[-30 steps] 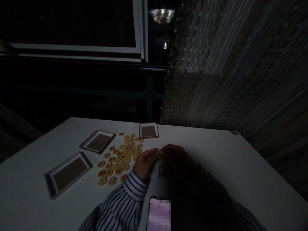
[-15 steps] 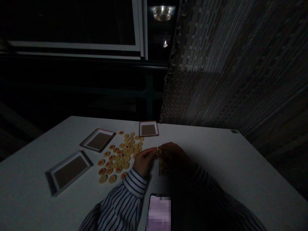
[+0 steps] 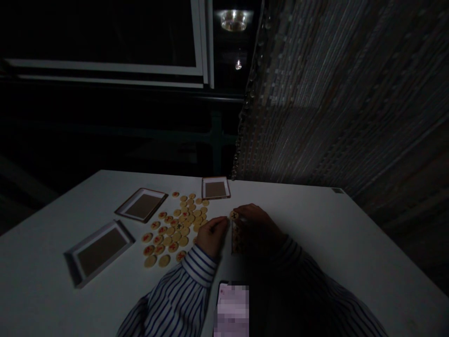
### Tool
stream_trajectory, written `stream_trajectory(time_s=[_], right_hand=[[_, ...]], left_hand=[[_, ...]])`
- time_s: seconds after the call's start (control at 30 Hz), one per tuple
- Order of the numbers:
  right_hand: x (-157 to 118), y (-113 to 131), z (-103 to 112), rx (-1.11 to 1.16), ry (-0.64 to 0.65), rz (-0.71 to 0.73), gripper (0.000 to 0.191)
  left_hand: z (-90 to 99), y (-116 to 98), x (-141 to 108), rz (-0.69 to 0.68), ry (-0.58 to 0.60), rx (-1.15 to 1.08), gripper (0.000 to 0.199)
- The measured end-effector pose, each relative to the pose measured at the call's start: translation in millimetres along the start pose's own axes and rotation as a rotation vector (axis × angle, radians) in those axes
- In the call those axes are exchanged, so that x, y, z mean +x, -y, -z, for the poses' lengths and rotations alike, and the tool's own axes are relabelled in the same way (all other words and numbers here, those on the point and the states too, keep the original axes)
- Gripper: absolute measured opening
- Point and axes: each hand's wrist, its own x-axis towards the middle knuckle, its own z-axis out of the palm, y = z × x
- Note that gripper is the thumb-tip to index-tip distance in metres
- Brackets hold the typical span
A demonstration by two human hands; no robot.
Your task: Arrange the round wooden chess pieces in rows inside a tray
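My right hand (image 3: pixel 257 224) pinches a round wooden Chinese chess piece (image 3: pixel 234 215) with a black character facing me. Just left of it, my left hand (image 3: pixel 212 235) has its fingers pressed together; whatever they may hold is hidden. Beneath the right hand, partly covered and in shadow, is a small box (image 3: pixel 237 241) with several pieces in it. Loose Chinese chess pieces (image 3: pixel 173 246) lie spread to the left of my left hand, some with red characters up, many showing plain faces.
Three shallow box parts lie on the white table (image 3: pixel 298 206): a pale tray (image 3: pixel 100 250) at left, a brown-edged lid (image 3: pixel 142 205) behind it, and a smaller lid (image 3: pixel 215 188) at the back. A phone (image 3: pixel 231 309) is at the near edge. A bead curtain (image 3: pixel 308 103) hangs behind.
My hands have moved slightly apart. The piece that was between both hands' fingertips is now in the right hand's fingers, a little higher and more to the right.
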Motion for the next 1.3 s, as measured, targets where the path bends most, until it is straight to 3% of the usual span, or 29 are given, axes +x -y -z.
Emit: stream_trajectory(time_s=[0.27,0.7,1.3], right_hand=[[-3.2,-11.6,-0.5,-0.036,0.024,-0.126,0.028],[0.4,-9.0,-7.6,-0.155,0.308,-0.316,0.025],[6.3,3.4,-11.0,-0.423,0.448,-0.2,0.026]], left_hand=[[-5.9,13.3,-5.4,-0.149,0.073,0.266,0.023],[-7.5,21.2,-6.0,-0.196,0.172,0.412,0.029],[-8.3,18.5,-6.9,-0.187,0.22,0.512,0.033]])
